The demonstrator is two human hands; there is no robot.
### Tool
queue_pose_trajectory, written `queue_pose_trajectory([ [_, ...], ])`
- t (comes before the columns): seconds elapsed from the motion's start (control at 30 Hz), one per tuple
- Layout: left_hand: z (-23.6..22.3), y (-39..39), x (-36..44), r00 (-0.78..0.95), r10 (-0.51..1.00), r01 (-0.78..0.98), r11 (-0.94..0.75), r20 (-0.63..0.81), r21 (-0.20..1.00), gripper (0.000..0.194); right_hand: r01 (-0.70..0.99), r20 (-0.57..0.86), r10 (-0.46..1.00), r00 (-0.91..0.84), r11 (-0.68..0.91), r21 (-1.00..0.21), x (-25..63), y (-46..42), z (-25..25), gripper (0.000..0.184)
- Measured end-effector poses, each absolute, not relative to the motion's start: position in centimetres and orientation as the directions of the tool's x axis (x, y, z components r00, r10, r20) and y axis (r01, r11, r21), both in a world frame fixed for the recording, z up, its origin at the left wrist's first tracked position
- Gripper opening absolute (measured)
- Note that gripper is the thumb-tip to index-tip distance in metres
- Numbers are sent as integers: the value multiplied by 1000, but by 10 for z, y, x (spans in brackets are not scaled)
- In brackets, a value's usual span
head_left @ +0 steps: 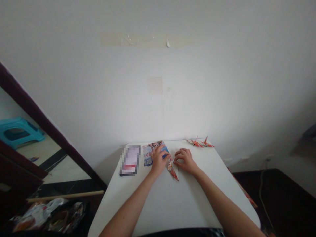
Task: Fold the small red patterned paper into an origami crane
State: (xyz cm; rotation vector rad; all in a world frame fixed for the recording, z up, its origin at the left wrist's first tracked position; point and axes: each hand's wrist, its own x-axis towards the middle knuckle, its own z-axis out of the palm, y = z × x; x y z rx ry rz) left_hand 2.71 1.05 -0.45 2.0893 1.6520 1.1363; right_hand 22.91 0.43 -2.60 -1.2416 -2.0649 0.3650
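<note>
Far left, beyond the table: a turquoise stool (pixel 21 130). On the left side of the white table (pixel 165 210), a phone (pixel 130 160), its screen blurred out. Just right of it, a blue printed sheet (pixel 148 152) lies at the far edge. My left hand (pixel 160 158) is over the sheet's right part, fingers bent, thumb and forefinger tips close together at the folded red-and-white paper (pixel 173 171); whether they pinch it, I cannot tell. That paper is between my hands, its narrow red tip towards the near side. My right hand (pixel 184 160) is just right of it, fingers curled, thumb near forefinger; contact unclear. Far right corner: red-and-white folded shapes (pixel 200 143), pointed.
</note>
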Motion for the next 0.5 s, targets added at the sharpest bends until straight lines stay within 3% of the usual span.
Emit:
queue_pose_trajectory([
  [0.13,-3,9,26,60,928,745,-287,367,603,15,660,466,860,-207,474,-583,230,9,-30,6],
  [0.23,-1,6,28,81,942,771,-267,327,578,7,657,490,856,-164,465,-594,231,12,-33,7],
  [0.3,1,3,29,93,948,786,-258,305,562,1,659,496,853,-164,469,-588,231,13,-34,7],
  [0.5,5,0,29,94,939,800,-269,330,537,6,701,476,854,-212,472,-535,232,11,-34,8],
])
